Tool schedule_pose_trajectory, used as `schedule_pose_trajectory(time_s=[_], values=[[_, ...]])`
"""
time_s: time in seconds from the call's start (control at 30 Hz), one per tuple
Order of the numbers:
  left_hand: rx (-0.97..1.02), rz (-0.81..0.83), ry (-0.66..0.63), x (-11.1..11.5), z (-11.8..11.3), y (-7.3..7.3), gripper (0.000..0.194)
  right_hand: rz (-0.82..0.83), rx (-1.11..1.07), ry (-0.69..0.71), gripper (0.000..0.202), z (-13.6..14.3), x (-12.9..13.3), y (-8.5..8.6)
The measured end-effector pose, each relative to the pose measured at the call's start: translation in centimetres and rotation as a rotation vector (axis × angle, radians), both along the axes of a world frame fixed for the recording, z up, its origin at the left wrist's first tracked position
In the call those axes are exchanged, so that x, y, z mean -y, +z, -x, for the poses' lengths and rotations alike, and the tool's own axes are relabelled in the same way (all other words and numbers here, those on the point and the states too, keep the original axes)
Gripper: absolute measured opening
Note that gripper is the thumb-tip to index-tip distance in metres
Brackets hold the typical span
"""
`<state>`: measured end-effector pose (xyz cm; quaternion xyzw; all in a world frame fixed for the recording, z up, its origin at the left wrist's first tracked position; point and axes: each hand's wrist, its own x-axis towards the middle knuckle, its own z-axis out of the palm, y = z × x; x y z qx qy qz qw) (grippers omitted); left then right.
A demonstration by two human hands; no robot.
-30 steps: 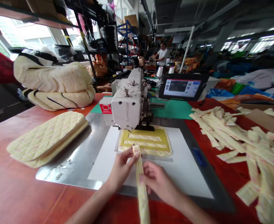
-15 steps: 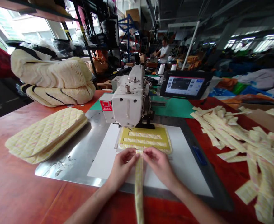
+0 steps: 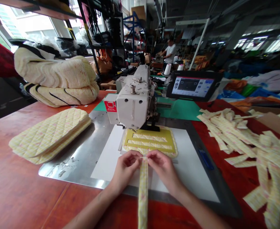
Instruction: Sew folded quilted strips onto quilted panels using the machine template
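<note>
A yellow checked fabric strip (image 3: 143,190) hangs lengthwise toward me, its far end pinched between both hands. My left hand (image 3: 128,168) grips the left corner of that end with thumb and fingers. Opposite it, my right hand (image 3: 162,167) pinches the right corner. Just beyond my fingertips lies a quilted fabric piece (image 3: 175,149) under a yellow-green template (image 3: 151,142) with two long slots. The head of a white sewing machine (image 3: 131,106) stands over the template's far edge.
A stack of quilted pieces (image 3: 49,133) lies on the left, with bundled cream fabric (image 3: 59,76) behind it. Loose strips (image 3: 245,140) are heaped on the right, near a blue cutter-like tool (image 3: 205,159). A control screen (image 3: 193,86) stands behind. Another person (image 3: 170,51) works farther back.
The strip's held end now looks folded over at my fingertips, where it stood up flat before. Both hands stay in nearly the same place; the whole view has shifted slightly.
</note>
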<state>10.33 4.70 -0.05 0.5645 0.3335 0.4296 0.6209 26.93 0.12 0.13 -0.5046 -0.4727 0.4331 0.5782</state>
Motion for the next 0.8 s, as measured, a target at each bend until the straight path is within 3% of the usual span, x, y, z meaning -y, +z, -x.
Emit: schedule_pose_trajectory(time_s=[0.2,0.37,0.67,0.8], values=[[0.011,0.063,-0.037,0.15,0.22,0.21,0.033,-0.116,0.126,-0.032,0.012,0.02,0.34,-0.22],[0.001,-0.013,-0.014,0.10,0.15,-0.16,0.028,-0.149,0.173,-0.038,0.015,-0.17,0.45,-0.52],[-0.018,-0.094,0.040,0.71,-0.09,0.07,0.024,0.054,0.032,0.053,0.033,-0.09,0.11,-0.82],[0.011,-0.080,0.051,0.80,-0.20,-0.26,0.026,0.089,-0.007,0.013,0.038,0.05,0.05,-0.82]])
